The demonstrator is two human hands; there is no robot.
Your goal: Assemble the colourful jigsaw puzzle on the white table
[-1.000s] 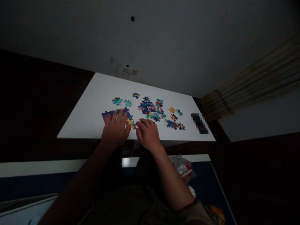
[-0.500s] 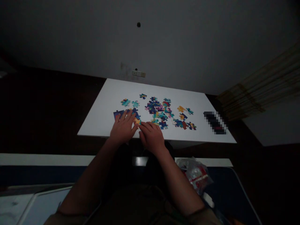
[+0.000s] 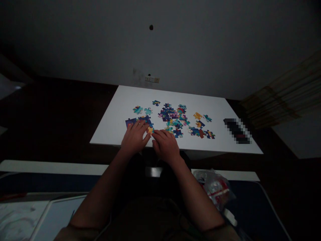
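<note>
My left hand [image 3: 134,136] lies with fingers spread over the lower part of a joined block of dark blue jigsaw puzzle pieces [image 3: 130,121] near the table's front edge. At the block's lower right corner is a yellow-orange puzzle piece [image 3: 150,130]. My right hand [image 3: 166,144] has its fingers pressed together and bent, the fingertips on the right side of that yellow-orange piece. Its thumb is tucked below, and the exact grip is partly hidden. A heap of loose puzzle pieces [image 3: 173,114] lies just beyond my right hand.
More loose pieces [image 3: 194,131] lie right on the white table [image 3: 107,129], others [image 3: 137,109] behind the block. A pixelated dark object [image 3: 237,131] is at the right end. The wall [image 3: 200,50] stands behind. A clear plastic bag [image 3: 217,187] lies beside my right forearm.
The whole view has shifted slightly. My left hand has slid a little toward me, uncovering more of the block's top. My right fingertips remain at the yellow-orange piece.
</note>
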